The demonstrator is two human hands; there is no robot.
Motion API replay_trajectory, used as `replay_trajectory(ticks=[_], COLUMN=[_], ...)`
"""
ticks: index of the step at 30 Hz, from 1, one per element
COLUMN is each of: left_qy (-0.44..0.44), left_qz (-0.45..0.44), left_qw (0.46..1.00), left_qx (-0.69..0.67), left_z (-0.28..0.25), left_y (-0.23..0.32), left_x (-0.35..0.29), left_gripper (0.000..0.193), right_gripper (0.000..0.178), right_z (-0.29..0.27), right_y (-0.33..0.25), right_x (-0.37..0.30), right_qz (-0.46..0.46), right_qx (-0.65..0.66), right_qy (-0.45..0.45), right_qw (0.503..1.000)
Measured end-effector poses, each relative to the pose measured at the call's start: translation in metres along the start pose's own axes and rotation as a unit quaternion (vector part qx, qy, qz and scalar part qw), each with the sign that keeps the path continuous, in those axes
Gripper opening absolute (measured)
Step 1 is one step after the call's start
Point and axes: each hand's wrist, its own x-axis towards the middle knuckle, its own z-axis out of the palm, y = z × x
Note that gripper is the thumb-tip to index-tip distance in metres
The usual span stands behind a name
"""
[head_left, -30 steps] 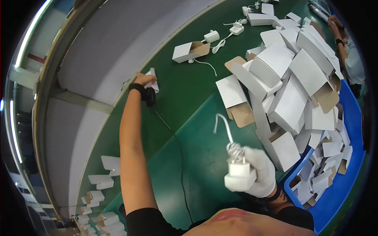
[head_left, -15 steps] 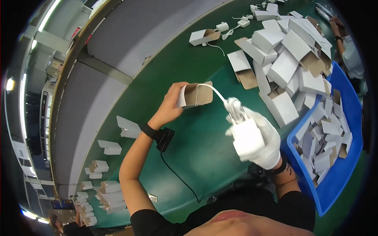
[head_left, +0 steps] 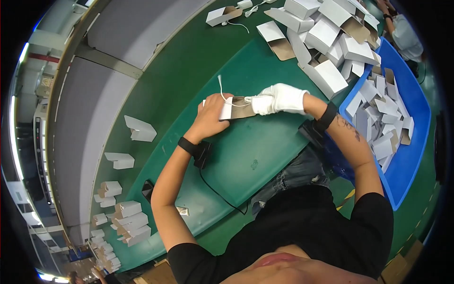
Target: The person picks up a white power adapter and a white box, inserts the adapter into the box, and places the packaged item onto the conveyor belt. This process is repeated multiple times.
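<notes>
My bare left hand [head_left: 210, 116] is closed around a small white cardboard box [head_left: 226, 112], whose open, brown-lined end faces right. In its white glove, my right hand [head_left: 283, 98] is at that open end, fingers closed on a white charger that the glove almost wholly hides. From there a thin white cable [head_left: 220, 84] runs over the box, with one loose end sticking up beside my left hand. How far the charger is inside the box cannot be made out.
A heap of white boxes [head_left: 324, 35] lies at the far right. Beside it stands a blue bin [head_left: 416, 163] full of boxes. Another open box [head_left: 222, 16] and white chargers [head_left: 244, 4] lie at the back. Several standing boxes [head_left: 130, 215] line the left edge. A black cable [head_left: 215, 188] trails from my left wrist.
My right hand has swung up and left with the charger, from in front of me to the box's open end. My view has shifted, and the left hand still grips the box.
</notes>
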Motion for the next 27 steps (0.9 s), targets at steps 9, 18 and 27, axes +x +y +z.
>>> replay_trajectory(ticks=[9,18,27], left_qy=[0.036,0.066,0.178], left_qz=[-0.019,-0.009,-0.058], left_qw=[0.998,0.997,0.968], left_qx=[0.042,0.04,-0.169], left_z=[0.007,0.012,0.011], left_y=[0.001,0.002,-0.018], left_x=[-0.005,0.001,-0.001], left_gripper=[0.076,0.076,0.074], right_gripper=[0.041,0.041,0.021], right_z=[-0.01,0.057,0.019], right_y=[-0.028,-0.01,-0.052], right_x=[-0.039,0.039,0.059], right_qz=[0.093,-0.111,-0.101], right_qx=[-0.132,-0.223,-0.311], right_qy=[-0.055,0.138,0.047], right_qw=[0.985,0.959,0.944])
